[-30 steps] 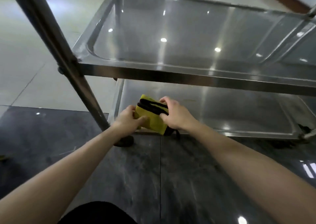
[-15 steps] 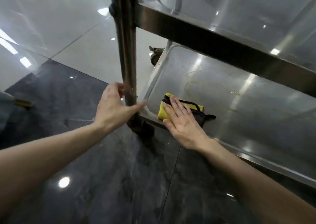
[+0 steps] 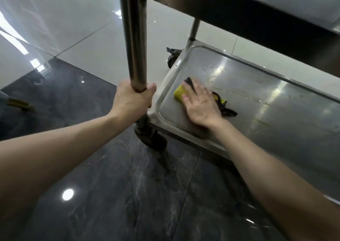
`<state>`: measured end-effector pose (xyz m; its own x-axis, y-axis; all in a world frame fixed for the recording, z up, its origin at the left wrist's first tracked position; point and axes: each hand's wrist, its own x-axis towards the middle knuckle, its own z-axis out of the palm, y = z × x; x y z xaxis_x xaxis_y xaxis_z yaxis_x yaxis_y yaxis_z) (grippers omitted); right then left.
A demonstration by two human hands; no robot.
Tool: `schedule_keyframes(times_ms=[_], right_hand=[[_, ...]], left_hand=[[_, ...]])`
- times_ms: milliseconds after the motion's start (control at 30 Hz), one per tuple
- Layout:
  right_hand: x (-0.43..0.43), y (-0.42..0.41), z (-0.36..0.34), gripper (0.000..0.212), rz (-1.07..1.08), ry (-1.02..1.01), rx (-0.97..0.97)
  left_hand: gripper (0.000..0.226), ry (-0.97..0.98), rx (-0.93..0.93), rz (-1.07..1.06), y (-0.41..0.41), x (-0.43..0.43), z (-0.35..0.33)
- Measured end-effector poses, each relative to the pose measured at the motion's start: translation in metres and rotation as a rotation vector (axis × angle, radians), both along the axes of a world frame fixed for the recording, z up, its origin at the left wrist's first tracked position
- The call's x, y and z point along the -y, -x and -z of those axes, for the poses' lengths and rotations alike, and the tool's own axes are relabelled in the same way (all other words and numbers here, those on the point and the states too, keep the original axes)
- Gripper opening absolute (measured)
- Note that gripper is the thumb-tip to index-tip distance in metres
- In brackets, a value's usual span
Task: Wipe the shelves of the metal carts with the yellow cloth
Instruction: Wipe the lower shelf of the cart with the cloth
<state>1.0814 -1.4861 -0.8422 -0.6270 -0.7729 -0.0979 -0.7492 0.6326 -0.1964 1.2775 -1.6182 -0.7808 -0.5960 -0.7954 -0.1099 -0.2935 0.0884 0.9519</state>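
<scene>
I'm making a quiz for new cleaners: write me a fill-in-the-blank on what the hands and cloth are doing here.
Only ____ hand touches the cloth: the right hand.
The cloth is black-edged and ____.
It lies on the cart's ____ shelf, while the left hand grips the post.
Missing: one; yellow; lower.

Left hand (image 3: 131,100) is curling its fingers and thumb round the upright round steel cart post (image 3: 135,38), with the bare left forearm (image 3: 64,145) reaching forward from lower left. Right hand (image 3: 201,106) is lying palm down, fingers straight and close together, with the bare right forearm (image 3: 266,167) extending from lower right.
</scene>
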Motion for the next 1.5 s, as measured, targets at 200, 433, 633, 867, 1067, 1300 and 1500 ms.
schedule_keyframes(times_ms=[200,433,633,867,1067,1300,1500], right_hand=[[-0.038,-0.04,-0.001,0.061,-0.321,0.063,0.031],[0.013,0.024,-0.001,0.07,0.026,0.037,0.0],[-0.023,-0.045,-0.001,0.066,-0.307,0.12,0.035],[0.052,0.061,-0.004,0.072,0.116,0.023,-0.02],[-0.036,-0.076,0.004,0.07,-0.226,0.099,0.068],[0.032,0.1,-0.003,0.074,0.024,0.022,-0.038],[-0.018,0.007,0.0,0.069,-0.064,0.065,0.03]], left_hand=[[0.033,-0.027,-0.035,-0.008,0.002,-0.003,0.002],[0.024,-0.004,-0.044,0.022,0.013,-0.013,-0.004],[0.033,-0.005,-0.029,-0.029,0.013,-0.015,0.0],[0.029,-0.036,-0.044,-0.029,0.015,-0.015,-0.003],[0.034,-0.024,-0.041,-0.053,0.012,-0.019,-0.002],[0.032,-0.001,-0.04,-0.044,0.014,-0.018,0.0],[0.037,-0.013,-0.04,-0.058,0.012,-0.021,-0.004]])
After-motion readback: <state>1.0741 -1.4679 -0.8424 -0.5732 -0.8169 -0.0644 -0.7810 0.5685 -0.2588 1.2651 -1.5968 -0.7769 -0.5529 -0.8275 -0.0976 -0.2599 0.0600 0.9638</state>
